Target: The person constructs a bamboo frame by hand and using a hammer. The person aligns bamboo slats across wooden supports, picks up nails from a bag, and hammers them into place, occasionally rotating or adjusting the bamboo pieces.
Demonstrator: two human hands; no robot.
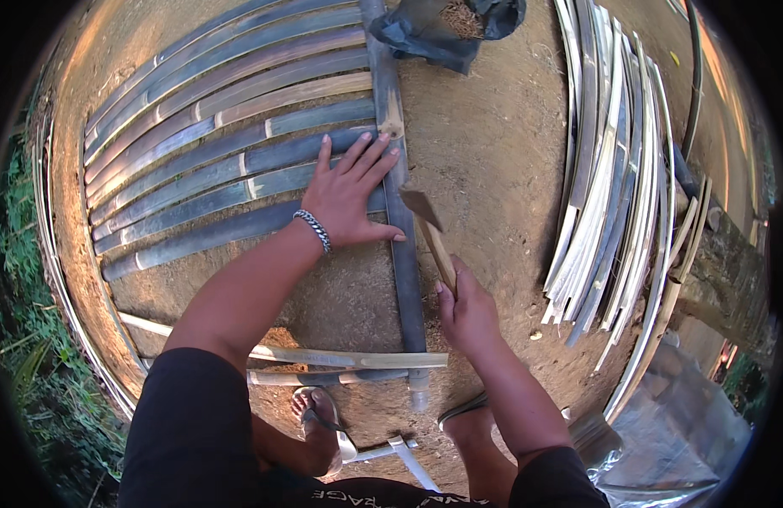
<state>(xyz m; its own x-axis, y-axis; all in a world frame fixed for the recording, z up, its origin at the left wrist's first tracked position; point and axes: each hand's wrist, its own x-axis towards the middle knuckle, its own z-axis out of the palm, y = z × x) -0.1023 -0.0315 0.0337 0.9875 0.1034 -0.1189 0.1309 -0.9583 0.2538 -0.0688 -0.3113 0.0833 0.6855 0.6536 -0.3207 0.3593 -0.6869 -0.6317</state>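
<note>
My left hand [347, 193] lies flat with fingers spread, across the end of a bamboo slat [311, 148] and the dark bamboo crosspiece [400, 288]. A bracelet is on its wrist. Closed around the wooden handle of a hammer [437, 251] is my right hand [472, 315]. The hammer's rusty brown head is raised just right of the crosspiece, close to my left thumb. Several split slats run side by side from the crosspiece to the frame's left edge. What lies under my left palm is hidden.
A black plastic bag [425, 34] holding small brown pieces, perhaps nails, sits beyond the crosspiece. Long split bamboo strips [607, 186] are piled at the right. Near my sandalled feet are a pale bamboo strip [349, 359] and a V-shaped piece [408, 457]. Silvery sheeting [671, 432] lies lower right.
</note>
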